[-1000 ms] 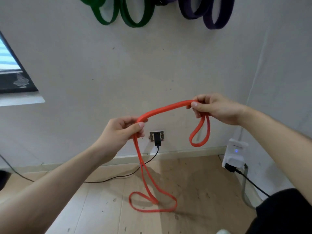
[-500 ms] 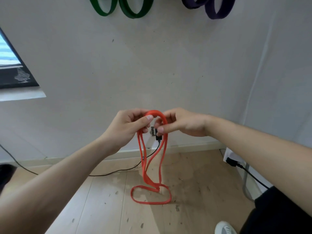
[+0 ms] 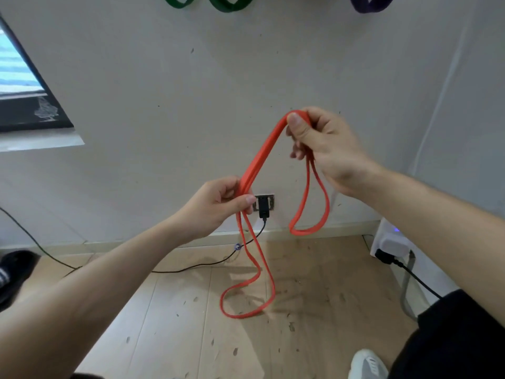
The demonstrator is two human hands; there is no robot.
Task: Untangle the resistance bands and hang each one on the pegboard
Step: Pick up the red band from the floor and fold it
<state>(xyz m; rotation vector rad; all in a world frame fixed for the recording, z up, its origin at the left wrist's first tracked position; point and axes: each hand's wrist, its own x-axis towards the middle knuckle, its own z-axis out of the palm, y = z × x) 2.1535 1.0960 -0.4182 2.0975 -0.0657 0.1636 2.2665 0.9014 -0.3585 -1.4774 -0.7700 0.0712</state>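
Note:
A red resistance band (image 3: 263, 151) stretches doubled between my two hands. My left hand (image 3: 218, 206) pinches it low, in front of a wall socket, and a long loop hangs from there down to the wooden floor. My right hand (image 3: 322, 143) grips the band higher and to the right, thumb on top, with a shorter loop dangling below it. At the top edge the lower ends of two green bands (image 3: 229, 2) and a purple band (image 3: 371, 4) hang on the wall. The pegboard itself is out of view.
A black plug sits in the wall socket (image 3: 263, 205) and its cable (image 3: 191, 266) trails left along the skirting. A white adapter (image 3: 390, 242) with a black cord stands at the right wall. A white shoe (image 3: 367, 365) is at the bottom, a window (image 3: 19, 86) at the left.
My hands were together at the band's top half a second ago. Now my right hand has lifted up and to the right, pulling the band taut, and my left hand stays low.

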